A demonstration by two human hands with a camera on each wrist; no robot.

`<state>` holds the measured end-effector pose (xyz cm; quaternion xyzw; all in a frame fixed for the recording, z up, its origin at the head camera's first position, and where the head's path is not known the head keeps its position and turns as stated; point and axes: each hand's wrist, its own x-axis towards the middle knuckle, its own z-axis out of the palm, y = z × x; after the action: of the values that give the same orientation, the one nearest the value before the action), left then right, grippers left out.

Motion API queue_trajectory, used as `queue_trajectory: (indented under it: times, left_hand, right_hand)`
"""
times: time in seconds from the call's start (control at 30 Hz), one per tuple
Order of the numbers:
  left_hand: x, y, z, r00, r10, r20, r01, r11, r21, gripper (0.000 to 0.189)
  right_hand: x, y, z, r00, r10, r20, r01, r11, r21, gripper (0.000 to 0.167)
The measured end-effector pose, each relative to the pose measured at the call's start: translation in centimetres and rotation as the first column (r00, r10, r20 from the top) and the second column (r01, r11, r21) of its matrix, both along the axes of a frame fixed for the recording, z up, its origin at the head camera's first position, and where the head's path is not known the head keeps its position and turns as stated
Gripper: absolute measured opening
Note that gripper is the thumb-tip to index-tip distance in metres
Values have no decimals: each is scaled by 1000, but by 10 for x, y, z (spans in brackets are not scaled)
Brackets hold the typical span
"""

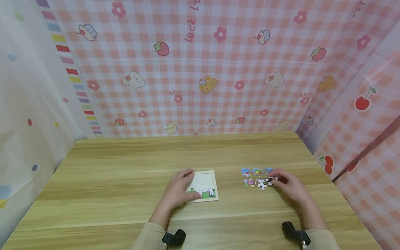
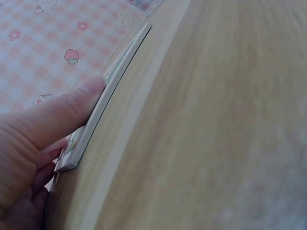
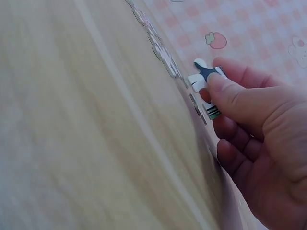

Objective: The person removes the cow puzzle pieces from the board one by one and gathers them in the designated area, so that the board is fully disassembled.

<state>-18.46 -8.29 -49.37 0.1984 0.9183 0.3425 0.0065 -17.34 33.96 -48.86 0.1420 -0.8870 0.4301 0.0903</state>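
On the left, my left hand (image 1: 176,191) grips a square puzzle tray (image 1: 215,184) by its left side, the thumb lying over the lower edge. Green and white pieces (image 1: 207,192) fill the tray's bottom row; above them the pale base shows. In the left wrist view the thumb presses on the tray's rim (image 2: 96,117), with the other fingers partly hidden behind it. My right hand (image 1: 293,189) pinches a white and dark puzzle piece (image 3: 195,85) between thumb and forefinger. Close by its fingertips lie several loose puzzle pieces (image 1: 250,182), flat and picture side up.
The wood-grain table (image 1: 125,166) stretches around the tray and the loose pieces. A pink checked cloth (image 1: 187,104) hangs behind its far edge, and more cloth hangs at both sides. Each wrist wears a black camera mount (image 1: 175,238).
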Motion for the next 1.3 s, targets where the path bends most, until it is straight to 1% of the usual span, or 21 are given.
queue_trajectory:
  times: [0.2,0.3,0.37,0.57,0.83,1.1,1.3]
  left_hand:
    - [0,0,0,1000,1,6,-1,1000,-2,90]
    - [0,0,0,1000,2,7,-2,1000,-3,90]
    - [-1,0,0,1000,3,7,-3,1000,-4,90]
    - [-1,0,-1,1000,2,6,-2,1000,-2,90]
    - [-1,0,-1,1000,0,0,0,1000,-4,90]
    - [0,-1,0,1000,3,6,-2,1000,-11,90]
    - [-1,0,0,1000,-1,5,1,1000,-10,91]
  right_hand:
    - [-2,4,-4,999,17,-46,-16,999,29,16]
    - [-2,5,-4,999,16,-40,-14,998,53,17]
    - [-2,5,-4,999,9,-42,-6,997,76,18]
    - [-4,6,-4,996,-7,-88,18,992,129,18]
    - [-5,7,-5,997,-8,-78,20,986,164,18]
    - [-6,7,-5,997,-8,-72,20,984,175,18]
    - [-4,7,-5,998,-17,-63,24,992,126,16]
